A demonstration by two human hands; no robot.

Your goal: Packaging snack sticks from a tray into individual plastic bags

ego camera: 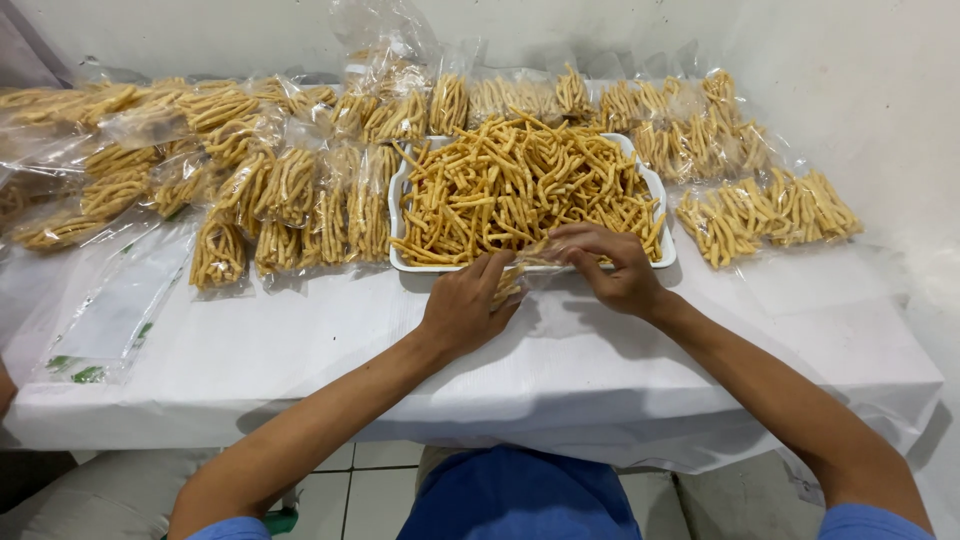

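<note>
A white tray (662,190) heaped with thin yellow snack sticks (520,190) sits on the white table, just beyond my hands. My left hand (465,305) grips a small clear plastic bag (510,287) partly filled with sticks at the tray's near edge. My right hand (610,265) pinches a bunch of snack sticks at the bag's mouth, fingers curled over the tray's near rim. The bag is mostly hidden under my fingers.
Several filled clear bags of sticks (290,200) lie in rows to the left and behind the tray, more bags of sticks (765,210) to the right. A stack of empty flat plastic bags (120,310) lies at the left. The white wall stands close behind.
</note>
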